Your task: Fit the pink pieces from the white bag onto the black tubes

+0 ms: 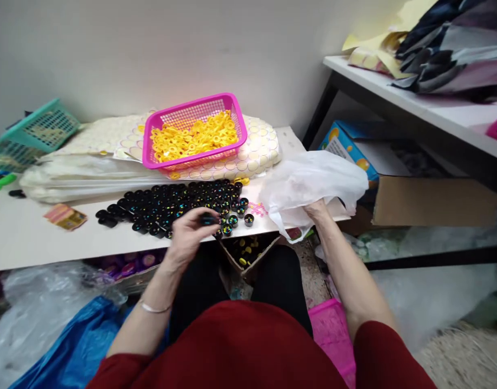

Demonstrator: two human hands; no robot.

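Observation:
My left hand [187, 235] is closed on a small round black cup [207, 219], held between thumb and fingers above the table's front edge. Just beyond it spreads a dense group of the same black cups [163, 202], several with coloured bits inside. My right hand [316, 208] reaches into the mouth of a white plastic bag [313, 175] at the table's right end; the fingers are hidden inside the bag. Small pink pieces [257, 209] lie between the cups and the bag.
A pink basket [195, 160] of yellow rings stands on a patterned sack [258, 146] at the back. A teal basket [49, 127] is at the left. Between my knees is a box [248, 270] with yellow pieces. An open cardboard box [430, 201] sits right, under a shelf [394, 100].

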